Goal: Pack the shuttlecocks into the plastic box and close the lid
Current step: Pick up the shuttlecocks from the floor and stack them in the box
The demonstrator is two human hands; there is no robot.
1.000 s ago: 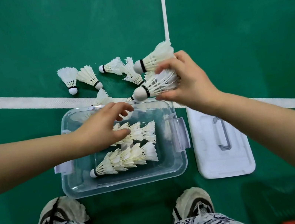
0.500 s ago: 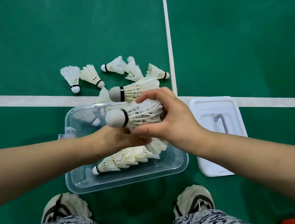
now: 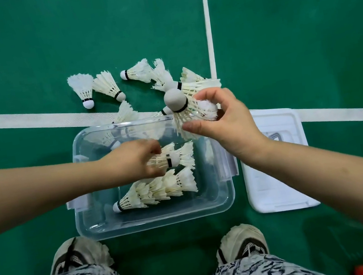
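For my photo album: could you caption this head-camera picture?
Left hand holds one shuttlecock in the clear plastic box; right hand grips two shuttlecocks above its rim.

No legible text, label, brand, number or sign was present on any item or surface in the head view.

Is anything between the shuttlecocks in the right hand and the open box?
The lid lies aside on the floor, so the plastic box is open. Only the left hand, gripping a shuttlecock stack inside, is close under the shuttlecocks that the right hand holds.
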